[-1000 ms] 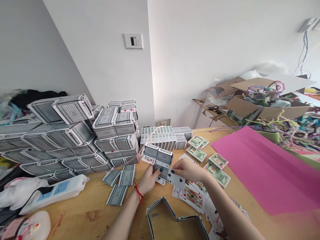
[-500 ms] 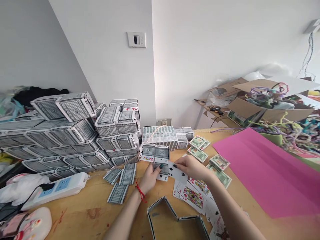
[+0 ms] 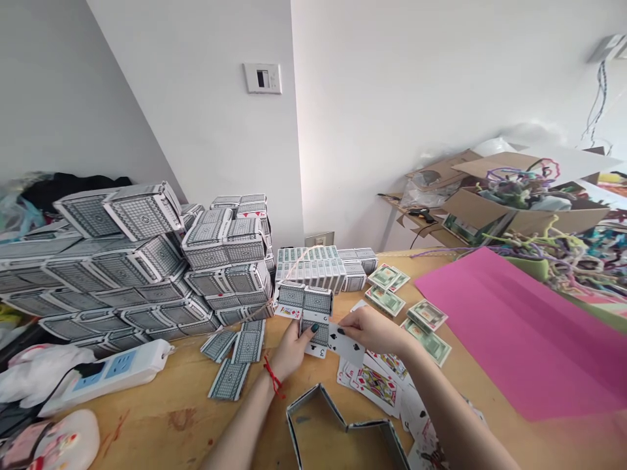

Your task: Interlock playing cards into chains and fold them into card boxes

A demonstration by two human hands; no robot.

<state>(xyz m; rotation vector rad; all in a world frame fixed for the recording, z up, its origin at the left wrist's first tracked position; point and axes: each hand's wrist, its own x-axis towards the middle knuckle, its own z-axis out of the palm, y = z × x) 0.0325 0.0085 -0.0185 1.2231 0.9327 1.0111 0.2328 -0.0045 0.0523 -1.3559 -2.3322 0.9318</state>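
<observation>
My left hand (image 3: 292, 352) is closed on a small block of folded playing cards (image 3: 308, 307) with grey patterned backs, held just above the wooden table (image 3: 157, 418). My right hand (image 3: 375, 329) pinches a spade card (image 3: 347, 346) and holds it against the block's right side. Loose face-up cards (image 3: 377, 385) lie under my right wrist. A zigzag strip of joined cards (image 3: 343, 427) stands on edge in front of me.
A big heap of folded card blocks (image 3: 137, 261) fills the left. Rows of card decks (image 3: 318, 267) and loose green-backed decks (image 3: 421, 320) lie behind my hands. A white power strip (image 3: 108, 372) sits left, pink paper (image 3: 524, 333) right, cardboard boxes of pipe cleaners (image 3: 524, 196) beyond.
Both hands stay on the card block and the spade card; the block has shifted only slightly. The view has swayed a little.
</observation>
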